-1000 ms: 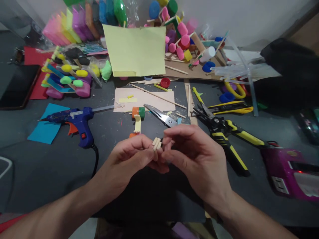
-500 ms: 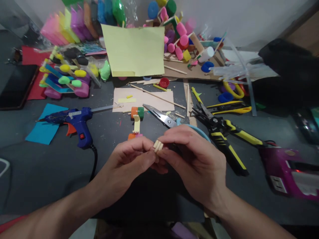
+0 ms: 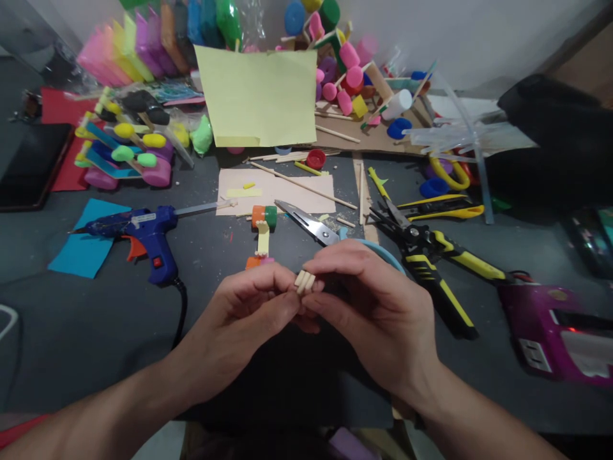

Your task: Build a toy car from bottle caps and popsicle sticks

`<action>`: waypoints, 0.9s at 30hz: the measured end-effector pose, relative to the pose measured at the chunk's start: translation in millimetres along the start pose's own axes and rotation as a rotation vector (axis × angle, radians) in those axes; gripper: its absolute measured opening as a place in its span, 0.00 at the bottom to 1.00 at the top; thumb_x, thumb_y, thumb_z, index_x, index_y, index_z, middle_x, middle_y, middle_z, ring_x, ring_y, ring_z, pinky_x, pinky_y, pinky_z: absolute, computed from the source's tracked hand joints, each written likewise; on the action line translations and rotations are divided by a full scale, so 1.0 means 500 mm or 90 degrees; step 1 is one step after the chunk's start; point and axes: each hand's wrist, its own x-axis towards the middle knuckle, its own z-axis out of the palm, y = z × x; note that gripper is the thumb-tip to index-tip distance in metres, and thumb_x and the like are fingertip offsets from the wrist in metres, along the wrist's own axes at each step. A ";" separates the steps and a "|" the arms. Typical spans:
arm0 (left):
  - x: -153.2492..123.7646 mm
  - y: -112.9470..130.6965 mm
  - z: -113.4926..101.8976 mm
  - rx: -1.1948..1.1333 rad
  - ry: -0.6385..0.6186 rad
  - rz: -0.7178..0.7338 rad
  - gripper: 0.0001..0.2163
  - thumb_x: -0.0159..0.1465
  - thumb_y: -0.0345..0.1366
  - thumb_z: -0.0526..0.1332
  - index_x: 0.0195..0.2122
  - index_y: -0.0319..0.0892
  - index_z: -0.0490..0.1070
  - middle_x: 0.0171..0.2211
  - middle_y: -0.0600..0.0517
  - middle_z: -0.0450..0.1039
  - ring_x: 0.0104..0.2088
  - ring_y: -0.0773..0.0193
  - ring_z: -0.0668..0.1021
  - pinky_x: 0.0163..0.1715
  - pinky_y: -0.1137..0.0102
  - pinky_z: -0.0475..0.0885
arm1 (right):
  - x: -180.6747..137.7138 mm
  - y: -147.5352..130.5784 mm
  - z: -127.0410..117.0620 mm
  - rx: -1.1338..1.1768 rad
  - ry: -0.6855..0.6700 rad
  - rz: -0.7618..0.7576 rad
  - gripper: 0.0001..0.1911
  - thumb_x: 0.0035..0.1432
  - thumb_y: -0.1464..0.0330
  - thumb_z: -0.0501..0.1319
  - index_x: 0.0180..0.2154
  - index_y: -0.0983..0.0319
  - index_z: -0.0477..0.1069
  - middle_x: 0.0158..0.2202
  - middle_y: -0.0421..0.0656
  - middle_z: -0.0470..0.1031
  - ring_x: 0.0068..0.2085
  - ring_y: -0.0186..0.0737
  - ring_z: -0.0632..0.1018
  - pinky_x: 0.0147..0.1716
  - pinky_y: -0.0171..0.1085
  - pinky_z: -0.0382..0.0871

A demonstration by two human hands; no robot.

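At the far left back, coloured blocks sit in clear packets (image 3: 143, 51). Nearer the person, a blue glue gun (image 3: 156, 220) lies on the worktop (image 3: 119, 332), its nozzle over blue paper (image 3: 76, 262) and a glue stick (image 3: 198, 209) in its rear. Next comes the person's left hand (image 3: 258, 300), its grip clamped on short sticks (image 3: 305, 281) bunched side by side, held up in front of the body. The step in hand appears to be aligning or pressing these sticks together; the next move seems to call for a light, steady pinch, so that none slips out of line. Beyond them, a red cap (image 3: 316, 158) lies open side up; what it holds, if anything, is too small to tell. The right hand (image 3: 373, 300) has its thumb and forefinger closed on the bunch's right side.
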 end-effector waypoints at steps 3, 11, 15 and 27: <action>0.000 0.003 -0.004 0.022 0.015 0.016 0.08 0.69 0.36 0.61 0.34 0.43 0.77 0.33 0.53 0.76 0.35 0.68 0.78 0.39 0.75 0.72 | 0.001 -0.001 -0.005 0.029 -0.025 0.031 0.10 0.60 0.70 0.68 0.44 0.55 0.76 0.35 0.40 0.77 0.37 0.37 0.77 0.37 0.37 0.74; 0.001 0.019 -0.008 0.128 -0.010 0.018 0.11 0.70 0.38 0.59 0.31 0.42 0.74 0.31 0.53 0.74 0.34 0.68 0.75 0.37 0.73 0.70 | 0.006 -0.002 -0.009 0.034 0.075 0.076 0.08 0.62 0.75 0.62 0.34 0.57 0.76 0.32 0.38 0.76 0.36 0.35 0.76 0.36 0.35 0.70; 0.000 0.023 -0.010 0.165 -0.042 0.026 0.12 0.70 0.38 0.59 0.30 0.41 0.71 0.29 0.54 0.71 0.32 0.67 0.73 0.34 0.72 0.68 | 0.005 -0.005 -0.015 0.077 0.085 0.106 0.07 0.60 0.73 0.66 0.29 0.59 0.73 0.28 0.36 0.72 0.32 0.33 0.72 0.31 0.33 0.67; 0.000 0.017 -0.029 0.075 -0.144 -0.015 0.09 0.69 0.34 0.59 0.30 0.41 0.69 0.27 0.56 0.66 0.30 0.69 0.69 0.32 0.73 0.66 | 0.019 -0.004 -0.028 0.319 -0.158 0.203 0.09 0.60 0.73 0.67 0.38 0.53 0.83 0.36 0.39 0.78 0.38 0.34 0.80 0.38 0.32 0.75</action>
